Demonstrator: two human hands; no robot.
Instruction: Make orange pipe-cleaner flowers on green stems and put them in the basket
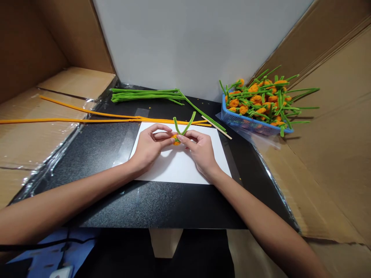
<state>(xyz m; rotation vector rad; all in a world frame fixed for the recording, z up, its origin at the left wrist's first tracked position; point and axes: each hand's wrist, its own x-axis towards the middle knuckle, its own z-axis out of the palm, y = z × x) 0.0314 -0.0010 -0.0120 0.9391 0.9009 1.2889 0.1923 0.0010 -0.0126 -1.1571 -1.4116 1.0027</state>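
Observation:
Above a white sheet of paper point(176, 170), a small orange pipe-cleaner pumpkin point(176, 139) sits between both hands. A green pipe cleaner point(185, 125) rises from it, its two ends spread in a V. My left hand point(152, 146) pinches the orange part from the left with thumb and fingertips. My right hand point(199, 150) closes thumb and forefinger at the base of the green V. Fingers cover part of the piece, so how the green joins the orange is hidden.
Green pipe cleaners point(145, 95) lie bundled behind, orange ones point(113, 120) stretch leftward. A thin wooden stick point(217, 128) lies beside the paper. A blue basket point(246, 125) heaped with orange-and-green pieces stands back right. Cardboard walls point(333, 96) flank the black table point(101, 204).

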